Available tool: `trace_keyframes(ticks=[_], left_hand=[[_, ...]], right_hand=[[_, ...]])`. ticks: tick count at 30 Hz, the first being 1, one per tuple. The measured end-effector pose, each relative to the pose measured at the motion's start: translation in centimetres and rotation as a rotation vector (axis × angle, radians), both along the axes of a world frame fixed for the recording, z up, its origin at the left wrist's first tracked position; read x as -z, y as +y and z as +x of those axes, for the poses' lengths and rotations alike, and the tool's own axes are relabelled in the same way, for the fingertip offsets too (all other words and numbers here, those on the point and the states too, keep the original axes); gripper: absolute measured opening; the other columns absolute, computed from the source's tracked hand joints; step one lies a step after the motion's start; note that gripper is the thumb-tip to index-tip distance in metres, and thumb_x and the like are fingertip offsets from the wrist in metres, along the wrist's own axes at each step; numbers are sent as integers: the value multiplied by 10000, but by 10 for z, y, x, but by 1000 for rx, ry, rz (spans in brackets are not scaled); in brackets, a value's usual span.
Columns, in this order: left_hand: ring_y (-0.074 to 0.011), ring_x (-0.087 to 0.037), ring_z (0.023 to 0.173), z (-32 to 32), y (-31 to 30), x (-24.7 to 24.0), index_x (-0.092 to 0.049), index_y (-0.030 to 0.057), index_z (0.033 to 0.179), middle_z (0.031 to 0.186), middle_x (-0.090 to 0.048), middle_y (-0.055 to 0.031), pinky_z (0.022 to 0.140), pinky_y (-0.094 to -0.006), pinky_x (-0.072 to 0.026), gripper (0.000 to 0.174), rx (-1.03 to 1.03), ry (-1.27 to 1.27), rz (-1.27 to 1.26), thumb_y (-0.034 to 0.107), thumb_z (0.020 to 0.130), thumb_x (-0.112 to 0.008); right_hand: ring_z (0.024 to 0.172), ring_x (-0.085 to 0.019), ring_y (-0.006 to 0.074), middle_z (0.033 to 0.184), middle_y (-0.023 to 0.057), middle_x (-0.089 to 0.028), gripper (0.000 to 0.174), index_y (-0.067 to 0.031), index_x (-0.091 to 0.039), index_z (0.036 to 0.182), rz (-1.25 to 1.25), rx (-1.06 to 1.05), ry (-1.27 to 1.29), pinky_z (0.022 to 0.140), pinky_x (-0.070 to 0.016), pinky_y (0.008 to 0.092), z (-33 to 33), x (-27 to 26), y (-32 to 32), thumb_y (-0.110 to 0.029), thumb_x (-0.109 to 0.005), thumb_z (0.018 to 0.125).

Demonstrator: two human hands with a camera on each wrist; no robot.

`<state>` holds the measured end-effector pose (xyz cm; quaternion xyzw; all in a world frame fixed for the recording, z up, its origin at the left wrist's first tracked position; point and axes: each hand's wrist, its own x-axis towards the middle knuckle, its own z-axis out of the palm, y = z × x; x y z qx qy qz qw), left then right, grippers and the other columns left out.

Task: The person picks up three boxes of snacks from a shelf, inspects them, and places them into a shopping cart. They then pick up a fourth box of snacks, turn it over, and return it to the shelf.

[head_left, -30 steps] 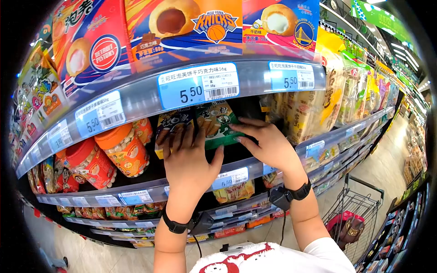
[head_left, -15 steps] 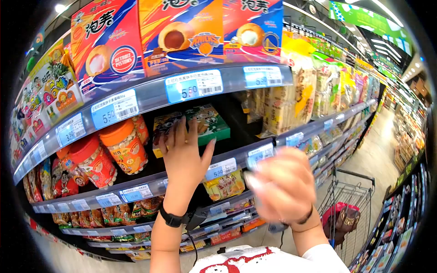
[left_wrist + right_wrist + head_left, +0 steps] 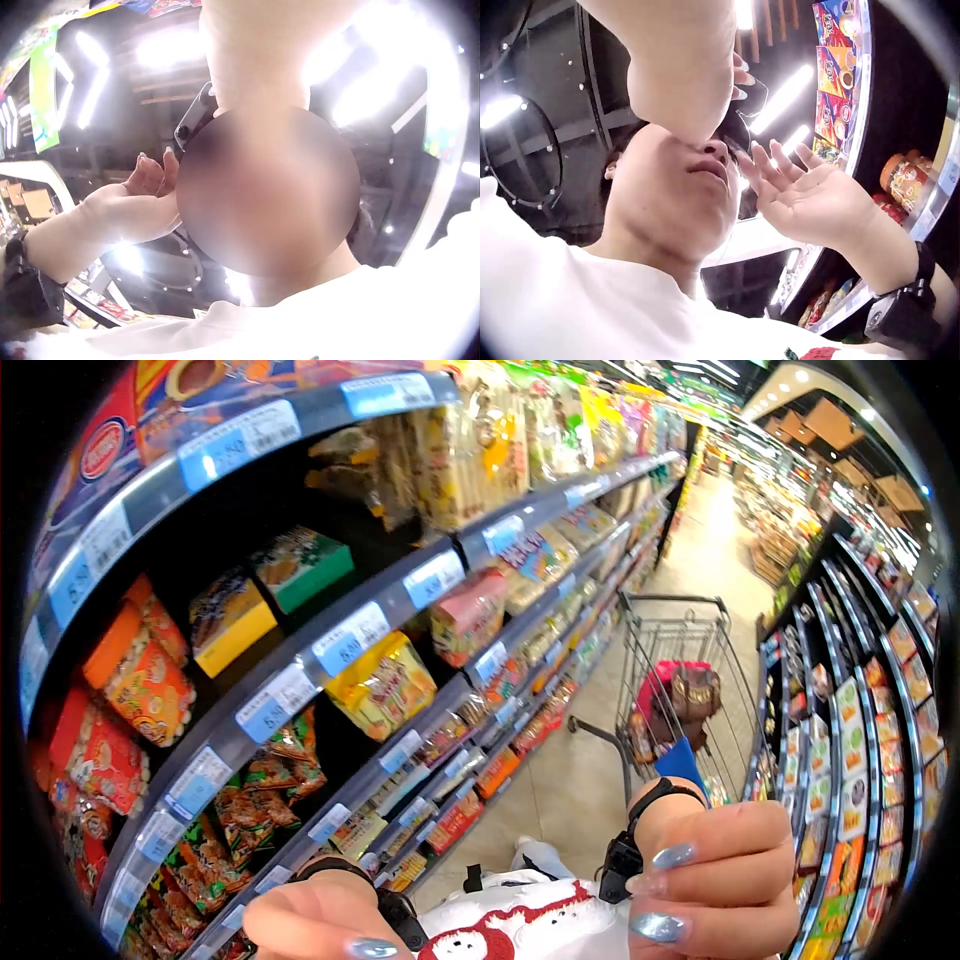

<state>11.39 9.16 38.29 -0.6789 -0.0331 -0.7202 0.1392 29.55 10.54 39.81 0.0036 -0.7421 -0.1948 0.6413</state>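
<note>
My left hand has spread fingers, my right hand loosely bent ones; the yellow-sided box and green-sided box have printed tops.

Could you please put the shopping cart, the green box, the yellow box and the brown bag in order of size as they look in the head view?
1. Shopping cart
2. Green box and yellow box, too alike to rank
3. Brown bag

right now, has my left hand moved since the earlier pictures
Yes. Judged against the shelf edge, your left hand has pulled back from the yellow box and green box, out past the edge and down.
</note>
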Motion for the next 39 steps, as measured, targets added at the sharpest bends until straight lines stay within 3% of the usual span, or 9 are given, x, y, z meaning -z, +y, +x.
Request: trace_keyframes(ticks=[5, 8, 11, 14, 18, 20, 22, 29, 39], left_hand=[[-103, -502, 844, -12, 9, 36, -526, 292, 1230, 929, -508, 50, 698, -313, -379, 378, 276, 157, 46, 272, 870, -638], [-150, -517, 719, 11, 18, 52, -553, 162, 864, 754, -511, 10, 668, -320, -387, 137, 137, 48, -297, 297, 878, -576], [-271, -613, 770, 27, 63, 92, -644, 32, 990, 909, -646, -110, 690, -360, -472, 279, 199, 297, -736, 30, 715, -596], [-308, -608, 887, 40, 88, 221, -570, 7, 1152, 1027, -614, -180, 789, -352, -484, 392, 294, 518, -1398, -10, 760, -587], [-345, -621, 1011, -18, 73, 454, -527, 50, 1263, 1154, -615, -216, 865, -406, -485, 605, -155, 1969, -1539, 466, 828, -590], [-363, -542, 1165, -51, 52, 598, -576, 27, 1229, 1253, -555, -229, 991, -414, -421, 688, -122, 2153, -1757, 580, 821, -528], [-340, -572, 1130, -12, 33, 462, -572, 30, 1239, 1196, -592, -231, 978, -372, -430, 665, 68, 1846, -1922, 549, 825, -530], [-332, -591, 1090, 37, 46, 540, -559, 39, 1249, 1106, -636, -223, 952, -364, -446, 635, 26, 1878, -1854, 504, 818, -561], [-333, -614, 1037, 244, 68, 467, -597, 37, 1178, 1087, -642, -220, 872, -378, -484, 476, 184, 1717, -1663, 380, 849, -578]], right_hand=[[578, -559, 189, 830, 107, -612, 395, -243, -351, 1371, -20, 68, -77, 466, -472, 312, 13, 12, -16, -209, -442, 988], [632, -586, 195, 865, 86, -632, 320, -157, -497, 1173, -232, 6, -79, 549, -511, 325, 33, 41, -15, -180, -571, 863], [633, -571, 213, 749, 52, -580, 305, -31, -669, 1012, -435, 371, -197, 547, -482, 332, 49, 81, 3, -96, -664, 713], [626, -573, 299, 772, 120, -597, 365, -59, -591, 1121, -969, 585, -158, 583, -463, 392, 55, 185, 32, -126, -636, 765], [921, -631, 357, 941, 170, -665, 409, -68, -593, 1146, -1843, 826, -1364, 764, -514, 438, 103, 393, -27, -283, -616, 798], [943, -628, 374, 994, 194, -665, 430, -73, -605, 1145, -2241, 667, -1222, 810, -504, 465, 123, 463, -63, -338, -618, 807], [966, -622, 375, 999, 192, -666, 441, -71, -607, 1153, -2305, 728, -952, 817, -501, 468, 138, 466, -96, -359, -607, 818], [993, -606, 393, 1067, 218, -643, 442, -42, -602, 1142, -2345, 733, -616, 829, -491, 469, 188, 496, -149, -353, -563, 831], [919, -626, 319, 1027, 169, -656, 397, -49, -592, 1150, -2255, 624, 4, 800, -497, 407, 295, 487, -150, -321, -565, 862]])
